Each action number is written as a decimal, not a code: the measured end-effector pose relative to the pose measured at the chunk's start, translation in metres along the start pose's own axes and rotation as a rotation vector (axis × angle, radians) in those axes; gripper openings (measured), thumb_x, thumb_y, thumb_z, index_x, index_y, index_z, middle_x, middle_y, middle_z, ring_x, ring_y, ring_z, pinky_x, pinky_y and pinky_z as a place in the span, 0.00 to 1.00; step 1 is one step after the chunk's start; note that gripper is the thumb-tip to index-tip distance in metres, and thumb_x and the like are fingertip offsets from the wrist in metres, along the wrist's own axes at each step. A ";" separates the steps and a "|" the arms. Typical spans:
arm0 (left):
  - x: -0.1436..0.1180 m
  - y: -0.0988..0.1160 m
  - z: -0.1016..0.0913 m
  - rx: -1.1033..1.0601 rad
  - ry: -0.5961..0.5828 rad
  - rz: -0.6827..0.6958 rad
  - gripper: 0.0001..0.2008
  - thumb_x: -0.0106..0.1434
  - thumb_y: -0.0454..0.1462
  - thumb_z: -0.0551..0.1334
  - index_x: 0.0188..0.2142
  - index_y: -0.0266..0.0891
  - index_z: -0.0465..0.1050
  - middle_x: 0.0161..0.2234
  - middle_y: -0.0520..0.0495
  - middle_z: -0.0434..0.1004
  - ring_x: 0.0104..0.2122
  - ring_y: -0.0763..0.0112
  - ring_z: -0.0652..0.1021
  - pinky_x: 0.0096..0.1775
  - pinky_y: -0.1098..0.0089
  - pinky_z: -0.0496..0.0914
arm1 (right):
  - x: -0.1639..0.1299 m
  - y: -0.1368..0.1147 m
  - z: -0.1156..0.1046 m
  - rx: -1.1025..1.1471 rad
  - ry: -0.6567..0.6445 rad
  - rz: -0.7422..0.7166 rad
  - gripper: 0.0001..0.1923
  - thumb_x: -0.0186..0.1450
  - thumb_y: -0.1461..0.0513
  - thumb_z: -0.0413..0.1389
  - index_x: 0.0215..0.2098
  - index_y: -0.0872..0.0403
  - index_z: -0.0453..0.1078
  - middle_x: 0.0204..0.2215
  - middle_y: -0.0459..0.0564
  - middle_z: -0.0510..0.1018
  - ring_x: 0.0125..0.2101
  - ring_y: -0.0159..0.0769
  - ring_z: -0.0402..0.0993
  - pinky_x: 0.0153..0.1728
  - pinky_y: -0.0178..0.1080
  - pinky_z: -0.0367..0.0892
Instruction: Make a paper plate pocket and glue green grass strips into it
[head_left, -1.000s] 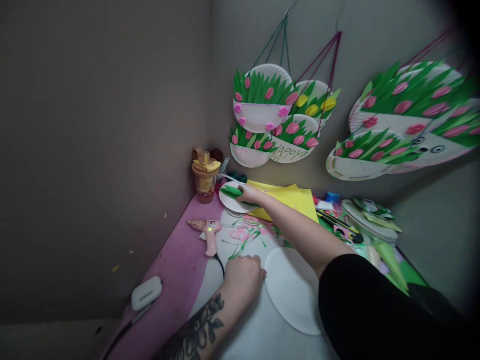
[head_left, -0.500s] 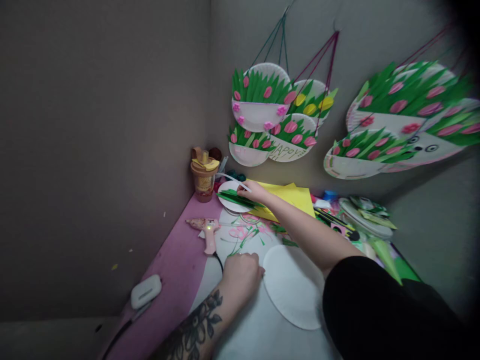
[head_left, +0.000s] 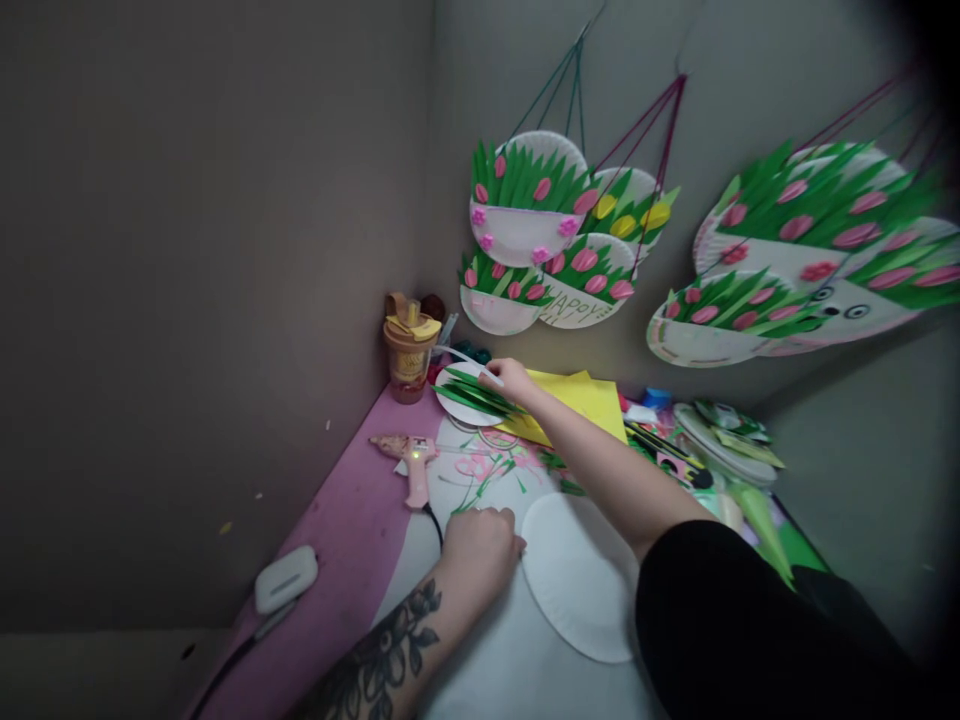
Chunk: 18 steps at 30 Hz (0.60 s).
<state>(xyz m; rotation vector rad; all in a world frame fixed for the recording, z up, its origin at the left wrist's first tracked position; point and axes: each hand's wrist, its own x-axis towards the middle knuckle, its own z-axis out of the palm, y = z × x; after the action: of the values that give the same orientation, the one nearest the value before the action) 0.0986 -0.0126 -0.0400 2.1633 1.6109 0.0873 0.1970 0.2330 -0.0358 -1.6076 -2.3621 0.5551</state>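
Right hand [head_left: 511, 378]: reached far forward across the work surface, fingers closed on a bunch of green paper leaves [head_left: 472, 392]. The leaves fan out to the left and lie over a small white paper plate [head_left: 454, 408] at the back of the surface, near the corner of the room.

Left hand [head_left: 480, 545]: resting knuckles up near the front of the surface, fingers curled under; whether anything is in it cannot be told. Its fingertips touch the left rim of a large white paper plate [head_left: 581, 580], which lies flat just beside it.

Work surface: pink table [head_left: 352, 530] with a white sheet [head_left: 517, 665] over its middle. Pink glue gun [head_left: 411, 460] on its stand, a small light lit on its body, between the two hands and to their left. Scraps of pink and green paper [head_left: 491, 470] lie behind the left hand. White earbud case [head_left: 286, 579] at the near left edge. Yellow paper sheets [head_left: 581, 400] lie under the right forearm. Orange cup [head_left: 409, 350] with a yellow top stands in the corner, just left of the small plate. A stack of decorated plates [head_left: 724, 435] lies at the right.

Room: plain grey walls [head_left: 210, 250] meeting in a corner. Paper-plate baskets of green leaves and pink tulips [head_left: 547, 230] hang by cords on the back wall; a further group [head_left: 802, 250] hangs to the right, blurred.
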 end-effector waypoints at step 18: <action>0.011 -0.006 0.003 -0.882 0.194 -0.085 0.11 0.62 0.36 0.56 0.37 0.37 0.76 0.32 0.42 0.80 0.34 0.63 0.78 0.36 0.67 0.68 | -0.106 0.009 -0.004 0.518 0.040 0.120 0.15 0.58 0.53 0.57 0.20 0.55 0.68 0.12 0.41 0.65 0.15 0.29 0.59 0.18 0.34 0.57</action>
<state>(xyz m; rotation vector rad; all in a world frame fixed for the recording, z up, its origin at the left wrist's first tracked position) 0.0983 -0.0021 -0.0474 1.4228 1.3747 0.8322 0.2453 0.1383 -0.0332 -1.4964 -1.8844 1.0446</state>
